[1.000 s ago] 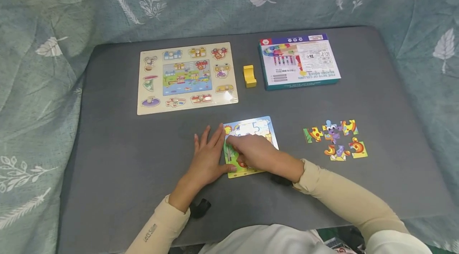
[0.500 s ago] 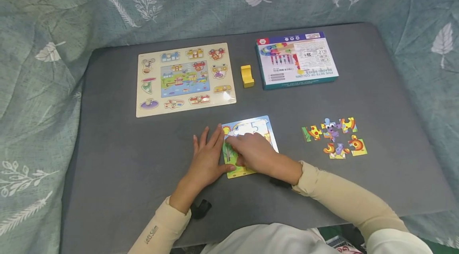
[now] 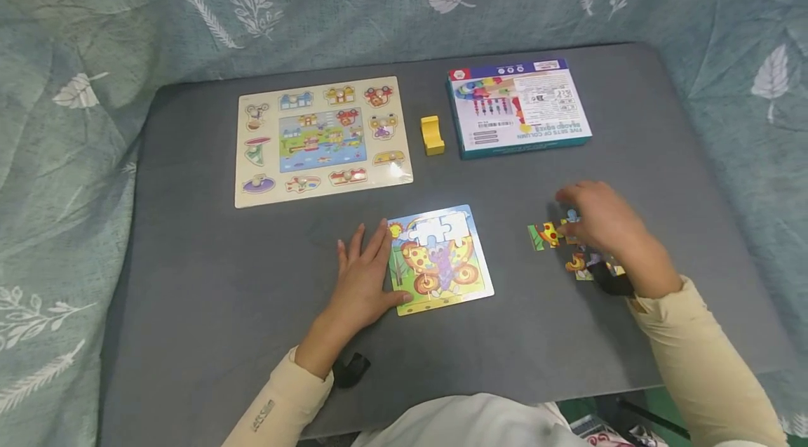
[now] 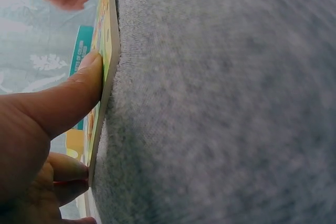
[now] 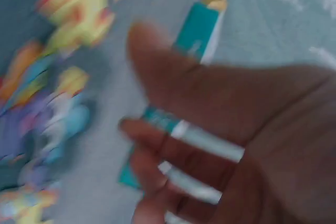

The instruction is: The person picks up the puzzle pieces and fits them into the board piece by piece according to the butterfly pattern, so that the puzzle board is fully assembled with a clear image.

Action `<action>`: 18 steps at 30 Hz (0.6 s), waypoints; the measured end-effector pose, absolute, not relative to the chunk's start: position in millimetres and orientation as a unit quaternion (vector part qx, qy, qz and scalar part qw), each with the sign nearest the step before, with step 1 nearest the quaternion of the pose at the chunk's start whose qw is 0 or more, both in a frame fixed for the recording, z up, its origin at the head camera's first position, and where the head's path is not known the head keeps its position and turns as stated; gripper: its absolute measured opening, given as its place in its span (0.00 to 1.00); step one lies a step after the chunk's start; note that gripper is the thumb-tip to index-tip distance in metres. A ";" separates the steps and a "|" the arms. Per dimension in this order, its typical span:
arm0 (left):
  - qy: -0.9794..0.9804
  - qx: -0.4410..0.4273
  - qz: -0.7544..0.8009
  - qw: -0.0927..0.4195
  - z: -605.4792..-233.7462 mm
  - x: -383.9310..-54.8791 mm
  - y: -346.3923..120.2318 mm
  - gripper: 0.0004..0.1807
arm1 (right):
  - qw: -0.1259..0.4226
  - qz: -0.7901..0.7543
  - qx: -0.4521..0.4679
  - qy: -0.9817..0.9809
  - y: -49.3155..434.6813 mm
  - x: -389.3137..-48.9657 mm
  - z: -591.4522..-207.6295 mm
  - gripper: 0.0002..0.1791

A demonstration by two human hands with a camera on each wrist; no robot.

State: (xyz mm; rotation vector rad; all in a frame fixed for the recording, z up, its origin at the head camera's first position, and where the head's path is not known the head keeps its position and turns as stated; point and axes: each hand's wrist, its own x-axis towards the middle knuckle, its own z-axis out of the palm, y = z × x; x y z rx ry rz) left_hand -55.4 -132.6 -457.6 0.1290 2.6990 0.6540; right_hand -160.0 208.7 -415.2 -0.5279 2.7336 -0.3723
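My left hand [image 3: 360,285] holds the left side of a square jigsaw board [image 3: 483,278]. Its thumb [image 4: 84,80] rests on the board's lower left corner, and the other fingers lie straight along the left edge. A butterfly picture fills the board's lower part, while white piece-shaped gaps show near the top. To the right, my right hand [image 3: 612,229] hovers over several loose jigsaw pieces [image 3: 544,236], thumb and fingers apart with nothing between them. It covers part of these pieces in the head view; in the right wrist view, the colourful pieces [image 5: 79,14] are blurred.
A wooden knob puzzle [image 3: 252,198] lies at the back left. Beside it stands a yellow block [image 3: 432,136], then a teal and white box [image 3: 492,130] at the back right. A black strap [image 3: 352,370] sits by my left wrist.
My right hand has left the jigsaw board and moved right to the loose pieces, uncovering the butterfly picture. My left hand has stayed at the board's left edge.
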 end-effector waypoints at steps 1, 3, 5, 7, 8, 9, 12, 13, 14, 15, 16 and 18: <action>0.955 0.045 0.232 0.180 -457.7 -55.2 -132.8 0.60 | 0.178 -0.130 -0.194 0.956 215.0 -159.6 -418.1 0.26; 0.955 0.046 0.233 0.178 -458.3 -55.3 -133.1 0.60 | 0.190 -0.146 -0.214 0.947 221.8 -157.1 -426.6 0.26; 0.955 0.046 0.232 0.178 -458.1 -55.7 -133.4 0.60 | 0.186 -0.166 -0.229 0.941 222.3 -153.9 -435.7 0.25; 0.955 0.046 0.232 0.177 -458.2 -56.1 -133.5 0.60 | 0.173 -0.174 -0.236 0.940 220.5 -151.6 -443.7 0.24; 0.956 0.047 0.231 0.176 -458.2 -56.3 -133.4 0.60 | 0.165 -0.176 -0.236 0.941 219.5 -150.8 -446.4 0.23; 0.956 0.048 0.231 0.175 -458.3 -56.4 -133.2 0.60 | 0.158 -0.175 -0.235 0.943 218.1 -150.3 -447.7 0.22; 0.956 0.047 0.229 0.175 -458.1 -56.0 -133.0 0.60 | 0.138 -0.169 -0.233 0.948 211.9 -151.0 -447.1 0.16; 0.957 0.047 0.228 0.174 -458.1 -55.7 -133.0 0.60 | 0.133 -0.170 -0.233 0.948 208.1 -151.5 -445.7 0.14; 0.957 0.046 0.226 0.174 -458.1 -55.2 -133.0 0.60 | 0.126 -0.174 -0.235 0.948 203.0 -152.0 -443.8 0.12; 0.957 0.045 0.226 0.175 -458.0 -54.8 -133.0 0.60 | 0.119 -0.185 -0.237 0.946 196.2 -152.2 -441.4 0.12; 0.958 0.045 0.224 0.175 -457.9 -54.5 -133.1 0.60 | 0.115 -0.206 -0.239 0.942 187.5 -152.1 -439.4 0.12; 0.958 0.046 0.223 0.174 -458.0 -54.0 -133.3 0.60 | 0.117 -0.260 -0.249 0.926 165.0 -150.3 -434.2 0.12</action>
